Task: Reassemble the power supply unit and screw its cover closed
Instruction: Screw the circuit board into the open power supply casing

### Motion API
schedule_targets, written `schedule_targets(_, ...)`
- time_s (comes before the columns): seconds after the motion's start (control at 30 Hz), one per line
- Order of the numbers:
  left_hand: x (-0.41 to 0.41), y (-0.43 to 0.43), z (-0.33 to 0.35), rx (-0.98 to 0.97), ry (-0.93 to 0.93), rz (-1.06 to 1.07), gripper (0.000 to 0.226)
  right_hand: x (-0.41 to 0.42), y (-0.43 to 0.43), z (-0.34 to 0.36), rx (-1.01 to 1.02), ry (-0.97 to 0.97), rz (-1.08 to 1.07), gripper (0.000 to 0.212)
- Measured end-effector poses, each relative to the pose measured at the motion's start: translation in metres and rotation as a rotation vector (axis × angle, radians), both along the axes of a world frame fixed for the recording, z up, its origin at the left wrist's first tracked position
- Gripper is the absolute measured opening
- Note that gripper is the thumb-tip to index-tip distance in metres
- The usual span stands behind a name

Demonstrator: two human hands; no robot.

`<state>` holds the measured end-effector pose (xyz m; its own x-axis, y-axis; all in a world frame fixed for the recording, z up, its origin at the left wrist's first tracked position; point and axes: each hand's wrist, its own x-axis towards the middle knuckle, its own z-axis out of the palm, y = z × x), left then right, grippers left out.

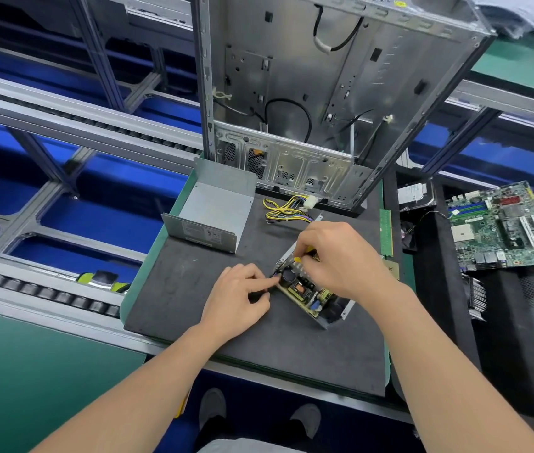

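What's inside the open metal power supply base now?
A yellowish circuit board with a round black capacitor and a small blue part. The right hand covers the board's far end, and the left hand touches its left corner.

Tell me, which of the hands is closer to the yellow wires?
Right. The right hand is just short of the yellow wires, over the power supply unit; the left hand is farther back, at the unit's left edge.

Left hand [237,297], right hand [340,259] pinching open power supply unit [304,291], cover [215,209] apart
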<state>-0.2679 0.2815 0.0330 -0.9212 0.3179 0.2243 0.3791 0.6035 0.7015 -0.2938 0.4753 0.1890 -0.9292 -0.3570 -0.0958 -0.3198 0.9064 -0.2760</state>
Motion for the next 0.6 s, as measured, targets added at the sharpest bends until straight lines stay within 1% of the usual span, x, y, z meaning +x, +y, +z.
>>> schedule_targets(0.13, 0.0021, 0.0007, 0.0013, 0.026, -0.016, 0.012, 0.035, -0.0006, 0.0014, -0.0002, -0.019, 0.001, -0.003, 0.023)
schedule_targets(0.23, 0.0020, -0.0013, 0.0018, 0.171, -0.090, 0.119, 0.031, -0.0010, 0.0014, 0.0016, -0.031, -0.007, -0.004, 0.023)
schedule_targets(0.3, -0.0006, -0.0019, 0.0017, 0.212, -0.119, 0.171, 0.033, -0.0008, 0.0003, 0.0026, -0.032, -0.018, -0.004, 0.023)
schedule_targets(0.47, -0.0046, 0.0005, -0.0020, 0.067, -0.127, 0.131, 0.028, -0.0002, -0.0039, 0.0035, -0.004, -0.041, 0.017, 0.022)
schedule_targets(0.6, -0.0054, 0.0013, -0.0038, 0.042, -0.134, 0.123, 0.024, 0.0010, -0.0050, 0.0028, 0.015, -0.031, 0.028, 0.022)
